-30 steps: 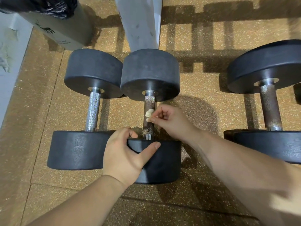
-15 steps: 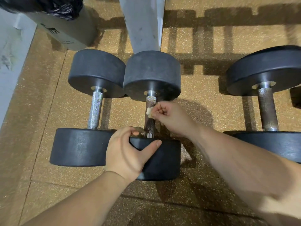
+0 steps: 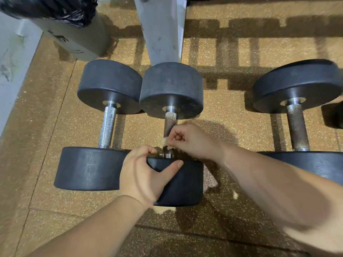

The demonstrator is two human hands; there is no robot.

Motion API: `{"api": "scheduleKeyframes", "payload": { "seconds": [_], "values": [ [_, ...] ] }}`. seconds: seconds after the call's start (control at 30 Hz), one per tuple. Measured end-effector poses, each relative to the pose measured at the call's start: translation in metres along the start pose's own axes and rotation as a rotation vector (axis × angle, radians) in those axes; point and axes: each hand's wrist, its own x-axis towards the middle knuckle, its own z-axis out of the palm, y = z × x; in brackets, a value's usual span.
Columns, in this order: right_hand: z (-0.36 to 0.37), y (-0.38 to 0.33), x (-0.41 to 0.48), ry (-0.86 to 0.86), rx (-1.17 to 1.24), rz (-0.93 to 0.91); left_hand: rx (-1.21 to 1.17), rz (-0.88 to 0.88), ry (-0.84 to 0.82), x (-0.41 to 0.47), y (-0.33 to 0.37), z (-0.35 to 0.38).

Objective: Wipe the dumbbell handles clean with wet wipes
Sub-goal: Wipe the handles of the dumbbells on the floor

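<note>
Left hand (image 3: pixel 146 175) grips the near weight head (image 3: pixel 185 182) of the centre dumbbell; right hand (image 3: pixel 193 140) pinches a wet wipe (image 3: pixel 165 141) against its handle (image 3: pixel 170 123) (lower portion). 3 dumbbells on floor.

I see both arms uncovered from the frame's edge to the wrist: the left forearm (image 3: pixel 92 229) and the right forearm (image 3: pixel 269 182). The left hand (image 3: pixel 143 175) and right hand (image 3: pixel 193 140) are bare too. The nail on the left thumb (image 3: pixel 179 162) looks short and trimmed. The right forearm blurs near the lower right corner.
</note>
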Motion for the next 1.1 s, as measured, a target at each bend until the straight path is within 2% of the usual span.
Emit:
{"api": "scheduleKeyframes", "payload": {
  "seconds": [0.13, 0.2, 0.23, 0.33, 0.4, 0.57, 0.63, 0.7, 0.77, 0.83, 0.87, 0.93, 1.0, 1.03, 1.1],
  "values": [
    [-0.001, -0.009, 0.020, 0.431, -0.019, 0.061, 0.004, -0.008, 0.009, -0.002, 0.002, 0.002],
    [0.000, -0.009, 0.024, 0.497, -0.099, 0.098, 0.014, 0.012, 0.022, -0.002, 0.003, 0.002],
    [0.001, -0.008, 0.020, 0.454, -0.126, 0.063, 0.023, 0.029, 0.032, -0.003, 0.004, 0.003],
    [0.005, -0.007, -0.003, 0.181, -0.210, -0.146, 0.066, 0.059, 0.066, -0.005, 0.007, 0.006],
    [-0.004, -0.011, 0.000, 0.080, -0.299, -0.194, 0.113, 0.046, 0.064, -0.006, 0.012, 0.008],
    [-0.014, -0.018, 0.040, 0.334, -0.520, -0.049, 0.128, -0.067, 0.006, -0.014, 0.031, 0.013],
    [-0.010, -0.018, 0.031, 0.345, -0.549, -0.009, 0.146, -0.064, 0.011, -0.017, 0.038, 0.015],
    [-0.014, -0.021, 0.016, 0.242, -0.539, -0.033, 0.130, -0.020, 0.039, -0.020, 0.042, 0.016],
    [-0.023, -0.027, 0.007, 0.023, -0.536, -0.059, 0.056, 0.000, 0.050, -0.022, 0.043, 0.016],
    [-0.028, -0.037, 0.007, -0.166, -0.589, -0.072, -0.113, -0.036, 0.047, -0.023, 0.043, 0.013],
    [-0.028, -0.041, 0.010, -0.203, -0.625, -0.072, -0.214, -0.070, 0.044, -0.023, 0.042, 0.010],
    [-0.027, -0.040, 0.018, -0.132, -0.611, -0.025, -0.382, -0.138, 0.018, -0.022, 0.040, 0.005],
    [-0.025, -0.038, 0.023, 0.061, -0.526, 0.112, -0.468, -0.177, -0.012, -0.021, 0.036, 0.003],
    [-0.022, -0.037, 0.024, 0.131, -0.518, 0.166, -0.480, -0.180, -0.025, -0.022, 0.034, 0.002],
    [-0.015, -0.034, 0.020, 0.164, -0.560, 0.205, -0.426, -0.151, -0.049, -0.023, 0.029, -0.001]
  ]
}}
